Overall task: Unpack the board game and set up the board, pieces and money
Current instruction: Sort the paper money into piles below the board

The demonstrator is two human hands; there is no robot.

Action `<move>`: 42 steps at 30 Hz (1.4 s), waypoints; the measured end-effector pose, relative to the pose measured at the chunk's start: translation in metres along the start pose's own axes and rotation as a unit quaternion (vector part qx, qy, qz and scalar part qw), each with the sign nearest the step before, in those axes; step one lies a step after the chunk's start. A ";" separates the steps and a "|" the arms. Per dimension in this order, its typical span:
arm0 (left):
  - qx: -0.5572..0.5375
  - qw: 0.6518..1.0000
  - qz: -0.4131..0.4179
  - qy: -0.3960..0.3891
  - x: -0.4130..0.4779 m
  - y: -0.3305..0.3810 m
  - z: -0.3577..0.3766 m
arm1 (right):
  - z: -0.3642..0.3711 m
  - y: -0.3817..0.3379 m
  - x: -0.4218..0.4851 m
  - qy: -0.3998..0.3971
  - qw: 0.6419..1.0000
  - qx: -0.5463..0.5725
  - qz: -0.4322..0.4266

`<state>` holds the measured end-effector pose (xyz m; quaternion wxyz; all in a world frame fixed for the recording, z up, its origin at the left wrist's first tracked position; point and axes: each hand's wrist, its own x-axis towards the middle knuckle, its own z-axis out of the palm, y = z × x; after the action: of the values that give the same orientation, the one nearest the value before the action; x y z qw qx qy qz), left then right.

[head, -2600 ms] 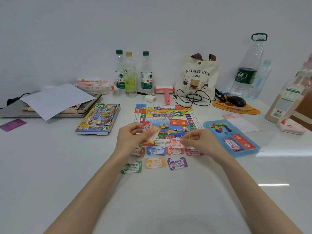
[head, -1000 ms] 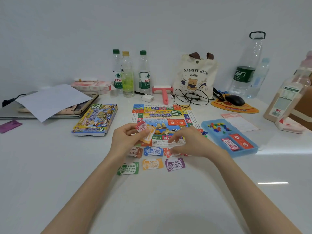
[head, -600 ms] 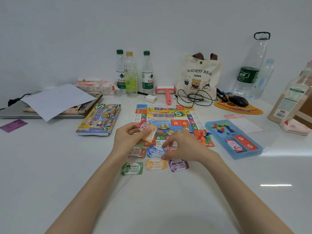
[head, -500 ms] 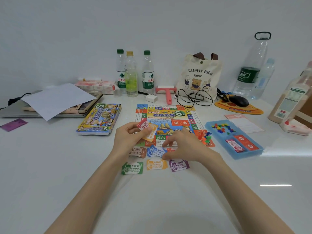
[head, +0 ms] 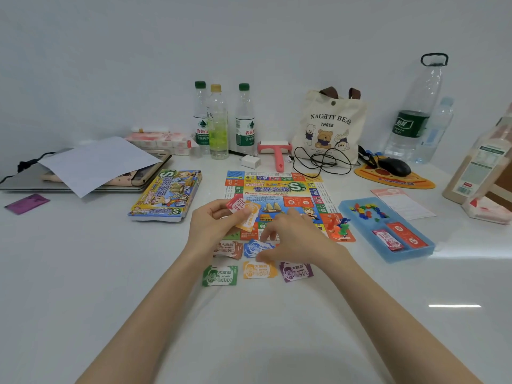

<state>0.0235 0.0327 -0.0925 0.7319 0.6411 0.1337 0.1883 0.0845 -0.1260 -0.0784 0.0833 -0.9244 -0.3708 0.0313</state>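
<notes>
Head view. The right hand [head: 293,239] covers the right end of the far money row, so the notes under it can't be seen. Print on the notes is mostly too blurred to read.

The left hand [head: 213,225] grips a small fan of red and orange notes [head: 245,213] above the near edge of the board [head: 277,189]. The right hand's thumb and forefinger pinch the blue notes [head: 257,248] on the table [head: 110,273].

- **Money:** brown notes [head: 227,249] sit left of the blue ones. The near row runs green notes [head: 220,275], orange pile [head: 259,270], purple notes [head: 296,271].
- **Board:** lies flat mid-table, with coloured pieces [head: 339,225] on its near right corner.
- **Nearby:** game box [head: 166,195] to the left, blue tray [head: 410,253] to the right holding more tokens [head: 365,212] and red cards [head: 406,238].
- **Far side:** bottles [head: 219,120] and a tote bag [head: 329,126].
</notes>
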 end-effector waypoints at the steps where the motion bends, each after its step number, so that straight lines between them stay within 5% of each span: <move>1: -0.001 1.000 0.001 0.000 0.000 0.000 0.000 | 0.000 -0.001 0.001 -0.002 1.000 -0.001 0.000; 36: -0.026 1.000 -0.005 -0.001 0.001 0.002 -0.002 | -0.005 0.000 0.003 -0.018 0.999 0.043 -0.019; 42: -0.024 1.000 -0.019 -0.005 0.001 0.001 -0.004 | -0.011 0.007 -0.007 0.100 0.966 0.240 -0.001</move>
<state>0.0223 0.0370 -0.0918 0.7511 0.6217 0.1374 0.1746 0.0857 -0.1376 -0.0688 0.3394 -0.8754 -0.3432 0.0264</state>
